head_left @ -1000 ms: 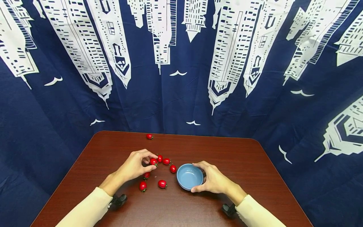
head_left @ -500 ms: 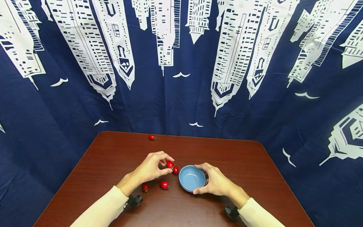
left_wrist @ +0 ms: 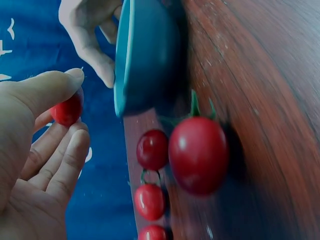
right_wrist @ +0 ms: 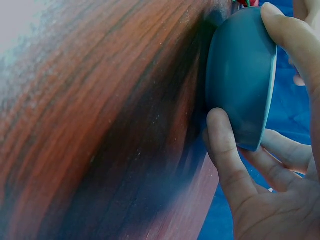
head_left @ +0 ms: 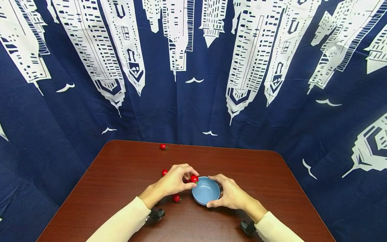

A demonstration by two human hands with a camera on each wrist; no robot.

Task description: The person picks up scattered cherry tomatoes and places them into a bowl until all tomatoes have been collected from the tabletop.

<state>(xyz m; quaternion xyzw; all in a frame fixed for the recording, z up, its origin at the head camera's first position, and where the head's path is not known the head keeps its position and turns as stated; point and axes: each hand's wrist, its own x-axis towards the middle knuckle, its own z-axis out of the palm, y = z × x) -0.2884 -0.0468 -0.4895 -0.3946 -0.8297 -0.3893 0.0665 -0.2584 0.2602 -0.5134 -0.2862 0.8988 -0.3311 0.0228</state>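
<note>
My left hand (head_left: 172, 181) pinches a red cherry tomato (head_left: 194, 178) between thumb and fingers, at the left rim of a small blue bowl (head_left: 206, 191). In the left wrist view the pinched tomato (left_wrist: 67, 110) is clear of the tabletop. My right hand (head_left: 231, 193) grips the bowl's right side, thumb near and fingers on the far side. The right wrist view shows these fingers (right_wrist: 227, 150) against the bowl's outer wall. Loose cherry tomatoes (head_left: 176, 198) lie on the table near my left hand, which partly hides them.
One cherry tomato (head_left: 163, 147) lies apart near the far edge of the brown wooden table (head_left: 242, 161). Another tomato (head_left: 164, 172) shows just behind my left hand. A navy curtain (head_left: 181, 111) with white buildings hangs behind the table.
My left hand has moved right, from among the tomatoes to the bowl's rim, carrying a tomato. My right hand stays on the bowl; the head view has shifted slightly.
</note>
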